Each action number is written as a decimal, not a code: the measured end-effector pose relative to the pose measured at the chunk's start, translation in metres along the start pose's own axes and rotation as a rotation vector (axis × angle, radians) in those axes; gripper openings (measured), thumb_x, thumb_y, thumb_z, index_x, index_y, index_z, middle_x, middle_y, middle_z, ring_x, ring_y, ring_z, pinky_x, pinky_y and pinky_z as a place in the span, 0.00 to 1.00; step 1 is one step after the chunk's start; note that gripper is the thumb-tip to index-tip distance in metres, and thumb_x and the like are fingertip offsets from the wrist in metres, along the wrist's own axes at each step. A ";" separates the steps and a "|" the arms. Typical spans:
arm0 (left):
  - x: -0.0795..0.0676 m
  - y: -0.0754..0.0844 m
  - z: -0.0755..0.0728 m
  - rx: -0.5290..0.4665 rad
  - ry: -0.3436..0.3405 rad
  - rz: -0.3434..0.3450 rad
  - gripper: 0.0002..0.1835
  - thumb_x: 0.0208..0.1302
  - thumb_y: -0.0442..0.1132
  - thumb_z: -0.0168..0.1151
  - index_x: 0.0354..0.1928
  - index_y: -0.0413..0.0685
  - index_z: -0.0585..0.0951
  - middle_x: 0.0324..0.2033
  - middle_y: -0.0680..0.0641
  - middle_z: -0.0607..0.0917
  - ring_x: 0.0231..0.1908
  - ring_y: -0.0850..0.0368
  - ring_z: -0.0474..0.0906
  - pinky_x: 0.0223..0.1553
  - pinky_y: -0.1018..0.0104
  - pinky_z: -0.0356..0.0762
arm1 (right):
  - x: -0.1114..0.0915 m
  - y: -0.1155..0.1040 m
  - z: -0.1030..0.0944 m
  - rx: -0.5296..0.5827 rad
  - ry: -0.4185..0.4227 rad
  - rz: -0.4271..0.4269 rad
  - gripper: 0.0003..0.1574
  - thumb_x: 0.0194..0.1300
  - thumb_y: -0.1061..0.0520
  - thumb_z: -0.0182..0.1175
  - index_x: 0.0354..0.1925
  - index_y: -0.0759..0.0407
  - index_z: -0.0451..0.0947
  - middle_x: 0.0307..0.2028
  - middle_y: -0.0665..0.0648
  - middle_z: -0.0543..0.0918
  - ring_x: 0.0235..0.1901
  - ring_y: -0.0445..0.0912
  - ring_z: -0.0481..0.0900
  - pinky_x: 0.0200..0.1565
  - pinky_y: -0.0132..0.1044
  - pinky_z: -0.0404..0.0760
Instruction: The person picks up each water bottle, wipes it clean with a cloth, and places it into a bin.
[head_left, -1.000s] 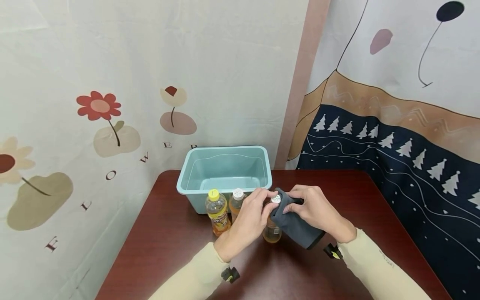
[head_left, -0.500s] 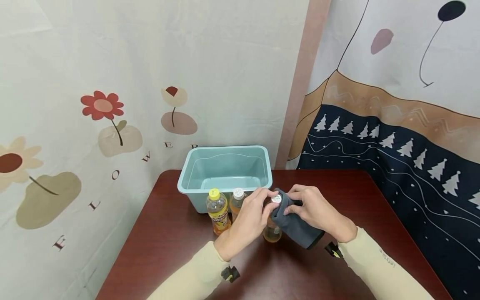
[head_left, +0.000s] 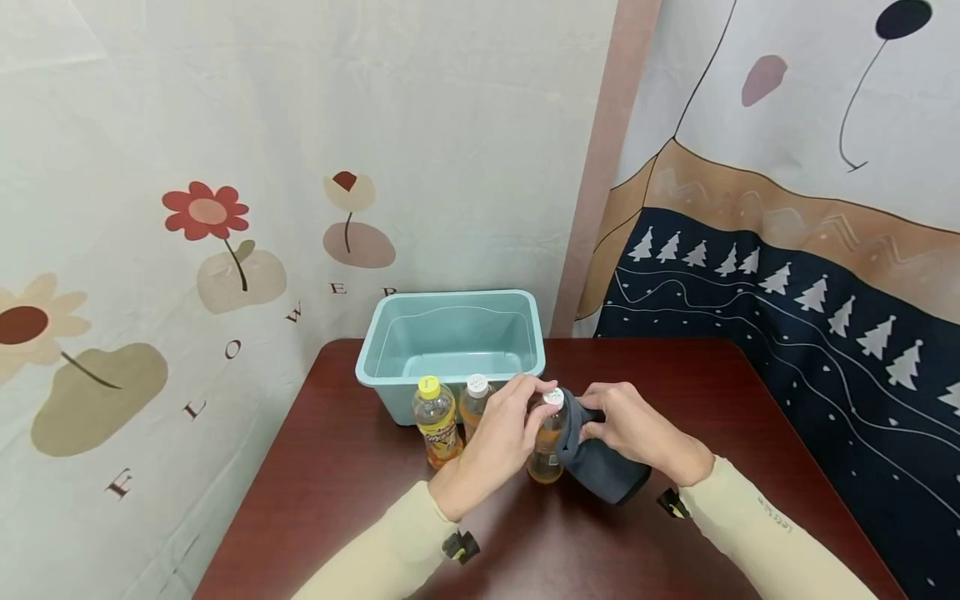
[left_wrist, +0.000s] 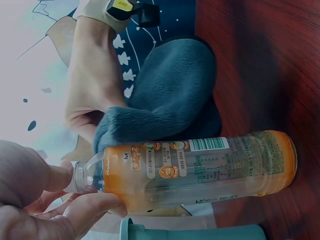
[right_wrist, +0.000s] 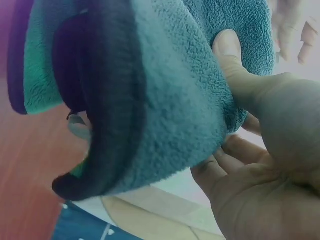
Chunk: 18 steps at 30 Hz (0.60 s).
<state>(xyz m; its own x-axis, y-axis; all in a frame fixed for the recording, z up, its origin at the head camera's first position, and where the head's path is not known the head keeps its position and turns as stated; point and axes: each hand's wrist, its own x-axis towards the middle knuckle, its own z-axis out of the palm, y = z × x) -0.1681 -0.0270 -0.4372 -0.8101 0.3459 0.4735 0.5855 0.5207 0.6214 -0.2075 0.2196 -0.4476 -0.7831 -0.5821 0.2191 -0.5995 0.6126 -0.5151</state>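
My left hand [head_left: 498, 437] pinches the white cap of a clear plastic bottle [left_wrist: 175, 170] with an orange label. The bottle stands upright on the table, with some amber liquid showing in the head view. Just right of it, my right hand [head_left: 633, 425] holds a dark grey-blue towel [right_wrist: 175, 100] between thumb and fingers. The towel hangs folded down beside the bottle, close against its upper side. To the left stand a yellow-capped bottle [head_left: 437, 425] and a white-capped bottle [head_left: 476, 404], the latter partly hidden by my left hand.
A light blue plastic basin [head_left: 450, 382] stands behind the bottles near the back of the dark red table [head_left: 315, 467]. Printed cloth walls [head_left: 480, 125] rise behind and to the right of the table.
My right hand has drawn the towel slightly to the right, away from the bottle's front, so more of the orange label shows. The left hand stays on the cap.
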 end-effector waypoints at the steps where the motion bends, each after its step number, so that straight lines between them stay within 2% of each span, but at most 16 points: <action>1: 0.000 0.000 0.000 0.000 0.000 0.001 0.10 0.86 0.36 0.69 0.61 0.42 0.87 0.62 0.41 0.92 0.56 0.50 0.92 0.56 0.59 0.95 | -0.001 0.002 0.002 0.004 -0.004 0.001 0.20 0.66 0.67 0.85 0.56 0.60 0.97 0.44 0.52 0.94 0.43 0.39 0.92 0.48 0.37 0.98; 5: -0.001 0.001 0.001 -0.004 0.003 0.001 0.10 0.86 0.36 0.69 0.61 0.42 0.87 0.63 0.41 0.92 0.55 0.51 0.93 0.54 0.61 0.95 | -0.002 0.010 0.012 -0.006 -0.018 -0.001 0.17 0.68 0.67 0.84 0.53 0.57 0.98 0.43 0.50 0.94 0.43 0.38 0.92 0.47 0.35 0.96; 11: -0.003 0.001 0.000 -0.013 0.001 0.011 0.10 0.86 0.36 0.69 0.61 0.41 0.86 0.65 0.40 0.91 0.59 0.48 0.93 0.56 0.56 0.96 | -0.002 0.023 0.032 -0.004 -0.072 -0.020 0.12 0.69 0.66 0.83 0.47 0.52 0.98 0.41 0.49 0.94 0.42 0.36 0.91 0.42 0.29 0.91; 18: -0.001 0.001 -0.001 0.006 0.007 0.024 0.10 0.87 0.36 0.69 0.61 0.41 0.86 0.64 0.39 0.91 0.61 0.47 0.93 0.58 0.55 0.96 | 0.000 0.037 0.054 -0.036 -0.107 -0.059 0.08 0.66 0.67 0.85 0.42 0.58 0.97 0.37 0.52 0.94 0.35 0.32 0.85 0.33 0.26 0.83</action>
<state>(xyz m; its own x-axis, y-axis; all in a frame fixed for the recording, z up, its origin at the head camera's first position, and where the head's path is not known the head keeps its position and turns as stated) -0.1666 -0.0275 -0.4364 -0.7957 0.3527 0.4924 0.6043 0.5167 0.6065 -0.2209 0.2139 -0.5112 -0.7253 -0.6701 0.1577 -0.6511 0.5934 -0.4732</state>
